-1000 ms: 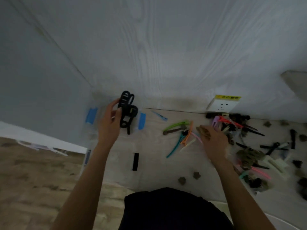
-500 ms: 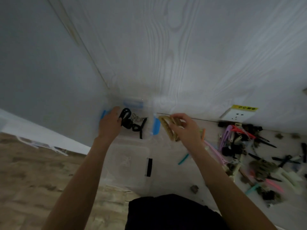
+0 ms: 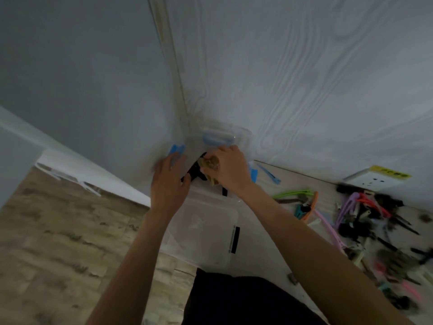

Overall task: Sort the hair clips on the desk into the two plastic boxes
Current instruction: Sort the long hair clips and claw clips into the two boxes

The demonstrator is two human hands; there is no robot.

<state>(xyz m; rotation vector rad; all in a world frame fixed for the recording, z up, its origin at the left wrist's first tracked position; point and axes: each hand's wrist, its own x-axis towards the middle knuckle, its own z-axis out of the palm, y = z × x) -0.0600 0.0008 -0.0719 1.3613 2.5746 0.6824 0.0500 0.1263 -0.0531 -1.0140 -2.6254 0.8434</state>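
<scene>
Two clear plastic boxes stand in the desk's left corner. The far box (image 3: 239, 134) has blue latches and holds black claw clips (image 3: 194, 172). The near box (image 3: 206, 233) has a black latch. My right hand (image 3: 230, 171) is over the far box, shut on a tan claw clip (image 3: 209, 163). My left hand (image 3: 168, 181) hovers at that box's left side with fingers spread, its thumb beside the black clips. A pile of mixed hair clips (image 3: 365, 221) lies on the desk to the right.
A green clip (image 3: 293, 193), an orange clip (image 3: 312, 205) and a blue clip (image 3: 269, 174) lie between the boxes and the pile. A wall socket (image 3: 370, 182) sits at the back right. Walls close in behind and left; the floor lies beyond the desk's left edge.
My right hand has carried the tan clip left from the pile to above the far box. My left hand lowered the black clip into that box and its fingers have spread.
</scene>
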